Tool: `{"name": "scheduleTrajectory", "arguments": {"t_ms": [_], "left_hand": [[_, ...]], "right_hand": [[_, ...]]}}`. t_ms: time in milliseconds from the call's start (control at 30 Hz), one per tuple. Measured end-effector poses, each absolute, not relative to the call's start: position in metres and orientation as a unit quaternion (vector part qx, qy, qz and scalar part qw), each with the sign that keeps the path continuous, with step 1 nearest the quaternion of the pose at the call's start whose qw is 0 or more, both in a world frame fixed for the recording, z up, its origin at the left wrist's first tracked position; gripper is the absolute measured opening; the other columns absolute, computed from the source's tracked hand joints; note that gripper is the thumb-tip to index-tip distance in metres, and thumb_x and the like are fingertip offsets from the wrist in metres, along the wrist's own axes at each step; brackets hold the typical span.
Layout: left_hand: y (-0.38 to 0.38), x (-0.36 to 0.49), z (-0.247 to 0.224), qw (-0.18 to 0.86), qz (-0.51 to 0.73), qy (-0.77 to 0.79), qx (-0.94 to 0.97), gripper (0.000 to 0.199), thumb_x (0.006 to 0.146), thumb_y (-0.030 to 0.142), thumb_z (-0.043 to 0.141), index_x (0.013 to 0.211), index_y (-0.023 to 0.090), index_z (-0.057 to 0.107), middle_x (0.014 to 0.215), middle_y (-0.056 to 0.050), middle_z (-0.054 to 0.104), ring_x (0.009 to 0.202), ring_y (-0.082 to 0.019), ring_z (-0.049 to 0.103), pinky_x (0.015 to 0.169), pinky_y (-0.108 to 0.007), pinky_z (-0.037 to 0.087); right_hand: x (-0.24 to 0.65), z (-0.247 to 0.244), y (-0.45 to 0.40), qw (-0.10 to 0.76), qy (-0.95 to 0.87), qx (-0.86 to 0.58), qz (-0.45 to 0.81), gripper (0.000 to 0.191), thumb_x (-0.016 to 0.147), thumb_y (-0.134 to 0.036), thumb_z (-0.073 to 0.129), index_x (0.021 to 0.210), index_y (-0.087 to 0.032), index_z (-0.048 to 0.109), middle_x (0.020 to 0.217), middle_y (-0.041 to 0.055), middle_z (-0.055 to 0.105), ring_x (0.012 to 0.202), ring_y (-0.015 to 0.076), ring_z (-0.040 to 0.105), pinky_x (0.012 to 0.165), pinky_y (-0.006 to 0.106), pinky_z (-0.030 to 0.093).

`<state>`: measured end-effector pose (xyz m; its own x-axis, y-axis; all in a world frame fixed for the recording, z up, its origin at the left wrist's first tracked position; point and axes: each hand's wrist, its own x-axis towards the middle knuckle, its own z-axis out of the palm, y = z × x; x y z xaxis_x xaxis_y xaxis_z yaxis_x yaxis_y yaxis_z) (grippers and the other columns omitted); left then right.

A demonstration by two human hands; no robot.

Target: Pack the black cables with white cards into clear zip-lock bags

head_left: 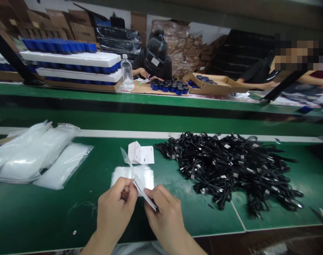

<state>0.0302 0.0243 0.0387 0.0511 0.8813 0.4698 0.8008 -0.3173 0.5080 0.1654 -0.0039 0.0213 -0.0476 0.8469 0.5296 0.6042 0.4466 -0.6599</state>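
Observation:
My left hand (115,203) is closed, pinching the edge of a small clear plastic bag (126,158) whose corner sticks up above my fingers. My right hand (165,209) grips a thin folded white leaflet (147,198) between thumb and fingers. The leaflet's far end meets the bag by my left fingertips; whether it is inside the opening I cannot tell. Under and just beyond my hands lies a stack of clear bags (119,173). Behind that, several white printed leaflets (147,154) stand fanned and lie flat.
A wide heap of bundled black USB cables (225,170) covers the right side of the green table (57,219). Packs of plastic bags (31,156) lie at left. Across the raised shelf are blue-and-black round items (168,86), a water bottle (127,72) and people at work.

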Motion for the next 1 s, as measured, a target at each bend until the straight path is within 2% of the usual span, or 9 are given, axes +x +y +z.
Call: {"name": "scheduleTrajectory", "arguments": {"t_ms": [200,333,500,533,633,733,800,900,1000], "left_hand": [[0.017,0.039,0.021,0.003,0.348,0.482,0.804,0.015,0.087,0.021,0.047,0.074,0.021,0.055,0.057,0.004,0.061,0.051,-0.011,0.061,0.052,-0.02,0.044],[0.011,0.039,0.019,0.048,0.323,0.462,0.824,0.015,0.088,0.02,0.044,0.077,0.021,0.055,0.066,0.001,0.056,0.057,-0.012,0.059,0.053,-0.021,0.044],[0.008,0.033,0.027,0.142,0.322,0.461,0.815,0.012,0.087,0.019,0.044,0.079,0.021,0.053,0.08,0.0,0.048,0.063,-0.009,0.055,0.057,-0.018,0.045],[0.009,0.031,0.029,0.158,0.326,0.463,0.809,0.012,0.087,0.019,0.044,0.078,0.021,0.052,0.081,0.0,0.047,0.064,-0.009,0.055,0.058,-0.018,0.045],[0.01,0.028,0.033,0.227,0.322,0.474,0.787,0.018,0.088,0.022,0.042,0.072,0.022,0.05,0.079,0.001,0.046,0.063,-0.009,0.053,0.058,-0.017,0.043],[0.011,0.024,0.035,0.306,0.303,0.471,0.77,0.023,0.09,0.026,0.041,0.068,0.022,0.048,0.075,0.003,0.045,0.061,-0.009,0.051,0.056,-0.017,0.042],[0.01,0.022,0.035,0.341,0.293,0.466,0.762,0.024,0.09,0.028,0.04,0.068,0.022,0.048,0.074,0.003,0.044,0.061,-0.009,0.051,0.056,-0.017,0.042],[0.009,0.022,0.034,0.375,0.271,0.458,0.759,0.024,0.09,0.029,0.04,0.067,0.022,0.046,0.075,0.003,0.044,0.062,-0.01,0.051,0.057,-0.018,0.042],[0.01,0.021,0.031,0.395,0.234,0.465,0.757,0.023,0.089,0.03,0.039,0.068,0.023,0.045,0.077,0.002,0.045,0.064,-0.011,0.052,0.058,-0.018,0.043]], "right_hand": [[0.177,0.033,0.001,0.348,-0.696,-0.585,0.23,0.02,0.081,-0.01,0.048,0.064,-0.018,0.055,0.061,0.0004,0.054,0.054,0.0134,0.052,0.051,0.022,0.035],[0.192,0.053,0.003,0.295,-0.713,-0.526,0.358,0.019,0.083,-0.004,0.048,0.073,-0.017,0.057,0.075,0.0015,0.059,0.068,0.0133,0.057,0.06,0.02,0.04],[0.196,0.049,0.009,0.332,-0.644,-0.553,0.411,0.016,0.077,-0.008,0.063,0.067,-0.018,0.056,0.066,-0.0025,0.056,0.062,0.012,0.056,0.059,0.02,0.042],[0.196,0.044,0.011,0.355,-0.611,-0.575,0.412,0.015,0.071,-0.011,0.07,0.074,-0.018,0.057,0.072,-0.0016,0.057,0.064,0.0127,0.056,0.059,0.021,0.043],[0.194,0.029,0.018,0.406,-0.549,-0.551,0.48,0.044,0.063,-0.019,0.078,0.101,-0.018,0.057,0.095,0.0041,0.058,0.078,0.0161,0.058,0.064,0.023,0.047],[0.189,0.024,0.021,0.368,-0.559,-0.443,0.596,0.018,0.08,-0.025,0.062,0.095,-0.016,0.064,0.086,0.003,0.063,0.075,0.0144,0.06,0.065,0.023,0.047],[0.183,0.025,0.02,0.33,-0.61,-0.461,0.554,0.014,0.084,-0.021,0.054,0.081,-0.015,0.067,0.073,0.0003,0.063,0.065,0.0116,0.058,0.061,0.02,0.044],[0.175,0.03,0.019,0.284,-0.675,-0.542,0.412,0.013,0.078,-0.006,0.055,0.075,-0.014,0.066,0.064,-0.0015,0.06,0.057,0.0102,0.053,0.054,0.019,0.038],[0.179,0.038,0.024,0.247,-0.7,-0.54,0.397,0.012,0.073,-0.005,0.059,0.072,-0.014,0.066,0.06,-0.0018,0.06,0.055,0.0109,0.053,0.052,0.019,0.036]]}}
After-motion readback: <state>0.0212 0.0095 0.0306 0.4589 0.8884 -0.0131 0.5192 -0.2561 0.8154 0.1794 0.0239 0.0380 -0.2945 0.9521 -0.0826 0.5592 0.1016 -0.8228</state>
